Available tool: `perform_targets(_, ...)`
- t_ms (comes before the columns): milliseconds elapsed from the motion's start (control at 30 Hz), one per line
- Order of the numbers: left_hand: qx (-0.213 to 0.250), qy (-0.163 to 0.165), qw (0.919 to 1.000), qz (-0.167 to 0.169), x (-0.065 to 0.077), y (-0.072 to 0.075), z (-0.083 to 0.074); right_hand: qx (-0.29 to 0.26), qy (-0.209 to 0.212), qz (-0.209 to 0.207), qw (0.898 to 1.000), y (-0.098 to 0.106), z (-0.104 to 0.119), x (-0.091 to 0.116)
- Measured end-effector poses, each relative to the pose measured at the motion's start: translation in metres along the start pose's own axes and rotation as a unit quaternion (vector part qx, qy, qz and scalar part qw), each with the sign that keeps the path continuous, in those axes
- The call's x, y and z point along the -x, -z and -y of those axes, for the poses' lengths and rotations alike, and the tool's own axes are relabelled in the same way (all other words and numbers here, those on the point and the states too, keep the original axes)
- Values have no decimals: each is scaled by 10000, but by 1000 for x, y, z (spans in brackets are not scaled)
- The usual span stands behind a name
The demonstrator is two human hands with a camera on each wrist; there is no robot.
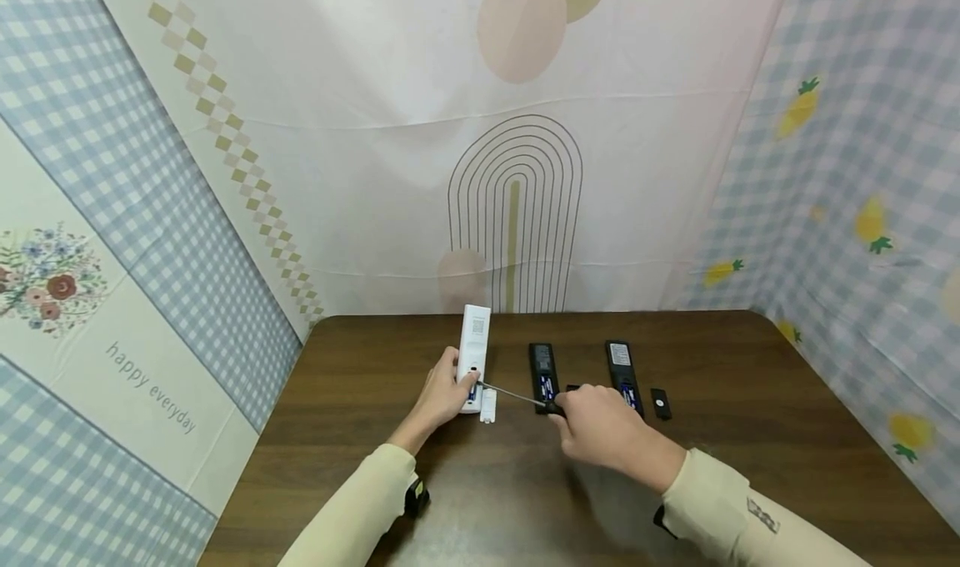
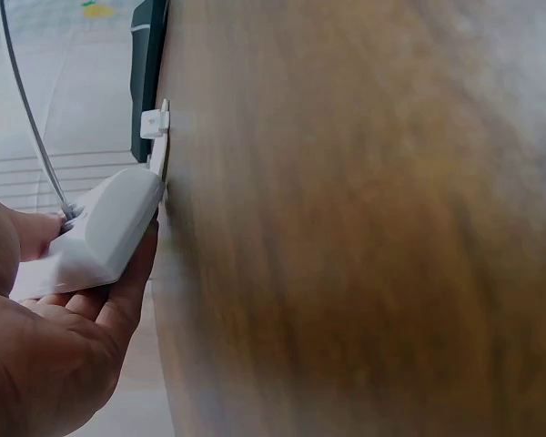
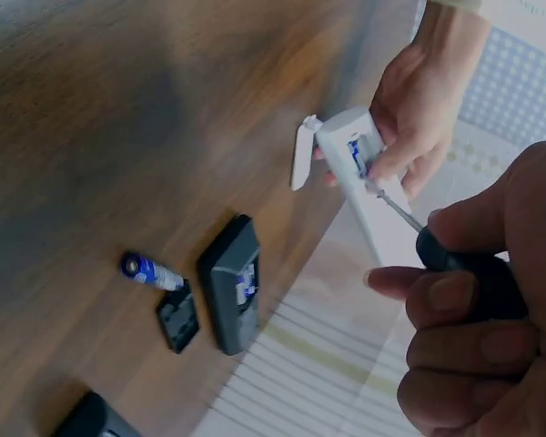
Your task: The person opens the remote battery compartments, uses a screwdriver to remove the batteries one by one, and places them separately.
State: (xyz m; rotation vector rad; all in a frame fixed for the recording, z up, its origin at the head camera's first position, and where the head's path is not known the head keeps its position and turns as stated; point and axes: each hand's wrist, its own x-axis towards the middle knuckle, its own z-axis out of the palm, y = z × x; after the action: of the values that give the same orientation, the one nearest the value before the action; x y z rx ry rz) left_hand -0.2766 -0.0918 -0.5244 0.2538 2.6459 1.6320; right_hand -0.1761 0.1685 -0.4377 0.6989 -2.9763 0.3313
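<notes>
My left hand [image 1: 441, 393] grips a white remote control [image 1: 473, 346], its back turned up and its battery bay uncovered. A blue battery [image 3: 356, 157] shows inside that bay, and the left thumb presses close beside it. In my right hand [image 1: 606, 427] is a screwdriver [image 3: 478, 280], held by its dark handle with the fingers curled round. Its thin metal shaft [image 1: 513, 394] reaches across to the remote, and the tip meets the bay near the left thumb. The white battery cover [image 1: 488, 406] lies on the table just right of the remote.
Two black remotes [image 1: 542, 358] [image 1: 621, 355] lie face down to the right, blue batteries in their uncovered bays. A loose blue battery [image 3: 150, 270] and a black cover [image 3: 177, 319] lie beside one. Another black cover [image 1: 661, 403] is farther right on the brown table [image 1: 337, 467].
</notes>
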Motion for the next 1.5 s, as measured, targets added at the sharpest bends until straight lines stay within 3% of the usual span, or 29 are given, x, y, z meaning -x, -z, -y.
perform_targets(200,363,148,9992,88,0,3,2,-604,-288,250,9974,-3,-10,-4)
perform_targets(300,382,190,9991,53,0,2,0,-289,-252,128,9992,-3,-5,-2)
perform_targets(467,112,64,9999,9,-2,-3,-6,687,322,-417,9962,-1,12,2)
perform_targets(567,-24,-57,10000,35,-3,-7,-8,801,260,-515,9951,1,19,3)
perform_targets(700,50,0,10000,10,-3,-8,-8,354,-218,-198,9989,4,18,4)
perform_targets(933,712,179,9972,122,-1,-1,-5,-749,-670,101,9949,1,7,0)
perform_targets(1167,859,349,9955,207,3,1,1,-1672,-903,478,9806,-8,-6,-3)
perform_targets(1500,1198,306,9922,170,2,3,1,-2616,-972,902,9560,-13,-22,-5)
